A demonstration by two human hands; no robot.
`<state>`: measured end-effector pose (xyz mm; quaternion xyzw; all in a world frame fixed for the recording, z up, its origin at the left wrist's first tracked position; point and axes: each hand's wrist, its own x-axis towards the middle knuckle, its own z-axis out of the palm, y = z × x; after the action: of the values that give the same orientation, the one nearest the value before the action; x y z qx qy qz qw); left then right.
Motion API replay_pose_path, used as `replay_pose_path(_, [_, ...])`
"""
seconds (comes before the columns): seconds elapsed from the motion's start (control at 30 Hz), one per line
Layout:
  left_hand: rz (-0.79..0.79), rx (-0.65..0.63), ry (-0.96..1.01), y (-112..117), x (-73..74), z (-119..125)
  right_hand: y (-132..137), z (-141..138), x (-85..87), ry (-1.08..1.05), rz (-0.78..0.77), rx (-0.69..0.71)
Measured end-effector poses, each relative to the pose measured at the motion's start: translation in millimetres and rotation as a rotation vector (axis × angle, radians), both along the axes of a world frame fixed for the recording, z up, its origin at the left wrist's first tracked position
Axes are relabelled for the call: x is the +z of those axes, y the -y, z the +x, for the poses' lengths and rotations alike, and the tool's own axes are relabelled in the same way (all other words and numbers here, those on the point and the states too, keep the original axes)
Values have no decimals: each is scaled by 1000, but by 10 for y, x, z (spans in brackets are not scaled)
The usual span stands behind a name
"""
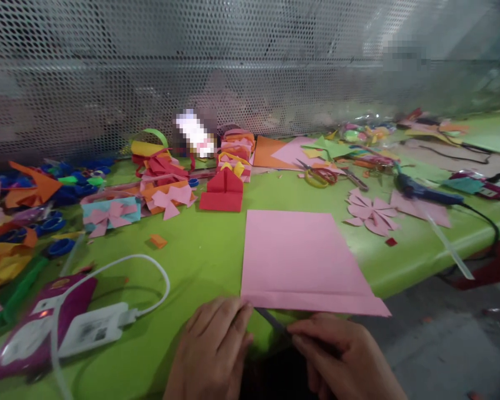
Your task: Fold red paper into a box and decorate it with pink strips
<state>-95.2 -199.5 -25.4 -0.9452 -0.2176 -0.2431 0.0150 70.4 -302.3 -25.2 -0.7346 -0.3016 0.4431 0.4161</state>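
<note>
So the pink sheet (295, 255) is on the green tabletop (200, 250), a bit right of centre, with a narrow creased band along its 6 o'clock edge; I'm using that sheet as the middle of the clock for everything here. Left hand (216, 339) sits at 7 o'clock, fingers bunched together and fingertips right at the sheet's near corner; can't tell if they're pinching it or just resting there. Right hand (337, 347) is at 5 o'clock, fingers curled in and grasping one end of a thin dark strip (270, 320); the strip slants up toward the near edge of the sheet at about 7 o'clock, and I can't make out if its far tip goes under the paper. Red folded paper (225, 191) is at 10 o'clock, scissors with a yellow and red handle (320, 176) lie just past 12, a pink paper flower (370, 211) is at 2, and a dark blue glue gun (425, 191) is farther out between 2 and 3; a small orange scrap (158, 240) is at 9, while a white device (95, 328) with a white cable (166, 278) is between 8 and 9, next to a glossy purple thing (66, 289).
</note>
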Motion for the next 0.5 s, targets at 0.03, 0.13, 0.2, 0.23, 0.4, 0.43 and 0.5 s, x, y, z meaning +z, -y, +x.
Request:
replay_pose_path(0.03, [-3, -2, 5, 1, -15, -4, -5, -9, 7, 6, -3, 8])
replay_pose_path(0.13, [18, -10, 25, 3, -81, -35, -31, -41, 17, 37, -3, 43])
replay_pose_path(0.2, [52, -22, 23, 1, -124, -67, -50, -59, 10, 60, 4, 62])
replay_pose_path(0.23, [70, -33, 23, -1, -141, -84, -59, -66, 4, 72, 10, 70])
replay_pose_path(0.4, [133, -82, -5, -12, -156, -126, -91, -77, -5, 124, 55, 127])
replay_pose_path(0.43, [142, -85, -21, -13, -152, -125, -96, -76, -5, 137, 56, 142])
replay_pose_path(0.5, [169, -81, -40, -14, -142, -117, -106, -72, -5, 168, 52, 170])
